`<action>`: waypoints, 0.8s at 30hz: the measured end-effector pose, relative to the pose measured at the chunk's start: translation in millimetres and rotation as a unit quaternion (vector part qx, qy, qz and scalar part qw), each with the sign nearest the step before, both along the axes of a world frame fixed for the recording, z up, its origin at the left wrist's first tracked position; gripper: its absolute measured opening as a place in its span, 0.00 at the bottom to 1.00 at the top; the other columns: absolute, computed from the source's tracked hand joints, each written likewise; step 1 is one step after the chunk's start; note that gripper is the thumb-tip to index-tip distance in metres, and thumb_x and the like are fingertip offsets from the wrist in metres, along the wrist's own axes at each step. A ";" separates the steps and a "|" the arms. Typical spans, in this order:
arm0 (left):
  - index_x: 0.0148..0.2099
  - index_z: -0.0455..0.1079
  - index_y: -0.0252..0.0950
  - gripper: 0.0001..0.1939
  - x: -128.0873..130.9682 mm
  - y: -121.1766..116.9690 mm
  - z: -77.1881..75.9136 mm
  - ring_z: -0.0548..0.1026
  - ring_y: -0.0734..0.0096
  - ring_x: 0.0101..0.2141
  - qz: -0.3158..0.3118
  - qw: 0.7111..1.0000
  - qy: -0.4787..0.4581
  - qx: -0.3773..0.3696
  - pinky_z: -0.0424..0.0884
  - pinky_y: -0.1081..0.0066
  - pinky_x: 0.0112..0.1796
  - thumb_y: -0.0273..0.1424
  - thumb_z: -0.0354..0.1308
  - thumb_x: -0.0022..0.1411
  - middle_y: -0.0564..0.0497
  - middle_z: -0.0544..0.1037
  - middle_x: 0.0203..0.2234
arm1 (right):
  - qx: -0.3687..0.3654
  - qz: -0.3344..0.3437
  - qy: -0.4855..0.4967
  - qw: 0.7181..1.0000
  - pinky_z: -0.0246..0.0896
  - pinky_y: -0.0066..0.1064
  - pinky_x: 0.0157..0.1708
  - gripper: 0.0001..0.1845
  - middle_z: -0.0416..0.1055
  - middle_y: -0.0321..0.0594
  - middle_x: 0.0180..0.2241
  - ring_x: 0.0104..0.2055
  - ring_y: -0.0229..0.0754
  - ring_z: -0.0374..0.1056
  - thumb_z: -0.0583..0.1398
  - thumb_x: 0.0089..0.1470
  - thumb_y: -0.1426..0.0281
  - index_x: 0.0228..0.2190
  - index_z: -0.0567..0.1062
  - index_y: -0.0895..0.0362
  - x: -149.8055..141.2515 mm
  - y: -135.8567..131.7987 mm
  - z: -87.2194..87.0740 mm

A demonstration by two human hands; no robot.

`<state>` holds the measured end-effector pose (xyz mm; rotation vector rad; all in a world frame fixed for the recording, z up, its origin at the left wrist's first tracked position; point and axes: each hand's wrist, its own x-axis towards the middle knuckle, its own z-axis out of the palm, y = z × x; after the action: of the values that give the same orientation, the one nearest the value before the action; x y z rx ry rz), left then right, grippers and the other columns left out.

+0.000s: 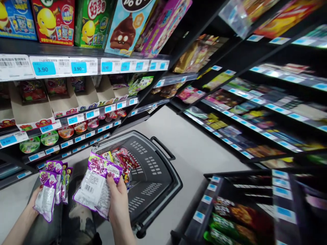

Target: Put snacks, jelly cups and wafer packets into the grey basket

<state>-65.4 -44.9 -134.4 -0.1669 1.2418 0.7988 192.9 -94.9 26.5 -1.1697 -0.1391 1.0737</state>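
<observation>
My left hand (35, 200) is closed around several purple-and-white candy packets (47, 194) with a grape-like picture on them, held low over my lap. In my right hand (117, 194) is a larger bunch of the same purple-and-white candy packets (95, 185), the thumb pressing on top, a printed barcode side facing up. Just beyond the right hand stands a grey shopping basket (146, 183) on the floor. Inside it lie red and yellow snack packets (126, 160), partly hidden behind the bunch in my right hand.
A shelf with snack boxes (55, 23) and blue price tags rises at the left. Below are open cardboard trays (33, 109) and round jelly cups (49, 137). More stocked shelves (255, 98) line the right. A low rack with bagged snacks (230, 221) stands at the lower right.
</observation>
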 end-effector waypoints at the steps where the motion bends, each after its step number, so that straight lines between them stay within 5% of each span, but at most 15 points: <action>1: 0.35 0.67 0.39 0.13 -0.5 0.9 -0.5 0.74 0.65 0.15 0.002 1.000 0.008 0.003 0.72 0.71 0.21 0.21 0.55 0.44 0.58 0.75 0.12 | 0.004 -0.003 -0.004 1.000 0.66 0.36 0.40 0.27 0.76 0.40 0.37 0.37 0.45 0.72 0.66 0.39 0.61 0.43 0.69 0.54 0.4 -0.6 -1.7; 8: 0.28 0.66 0.37 0.04 0.2 3.1 3.3 0.75 0.61 0.15 -0.007 1.000 0.026 0.003 0.72 0.66 0.18 0.23 0.53 0.48 0.50 0.76 0.13 | 0.009 -0.012 -0.065 0.998 0.64 0.36 0.44 0.25 0.74 0.41 0.40 0.43 0.45 0.70 0.64 0.43 0.60 0.44 0.69 0.55 2.1 -6.2 -11.5; 17: 0.25 0.65 0.37 0.07 1.6 2.4 -1.4 0.74 0.65 0.14 0.001 1.000 0.020 0.018 0.72 0.71 0.18 0.21 0.51 0.51 0.55 0.75 0.11 | 0.013 -0.027 -0.064 0.997 0.60 0.36 0.49 0.25 0.73 0.40 0.42 0.47 0.44 0.68 0.64 0.45 0.61 0.46 0.68 0.54 8.0 -5.7 -15.8; 24: 0.26 0.65 0.38 0.10 -2.7 5.3 -11.9 0.74 0.67 0.15 0.010 1.000 -0.016 0.009 0.73 0.73 0.19 0.18 0.49 0.51 0.55 0.76 0.12 | -0.007 -0.057 -0.064 0.996 0.63 0.35 0.43 0.24 0.75 0.39 0.37 0.42 0.45 0.70 0.65 0.41 0.62 0.42 0.71 0.55 20.7 -4.4 -16.2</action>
<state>-68.1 -39.6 -146.3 -0.1768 1.2030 0.8219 213.6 -99.4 10.2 -1.2438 -0.1638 0.9016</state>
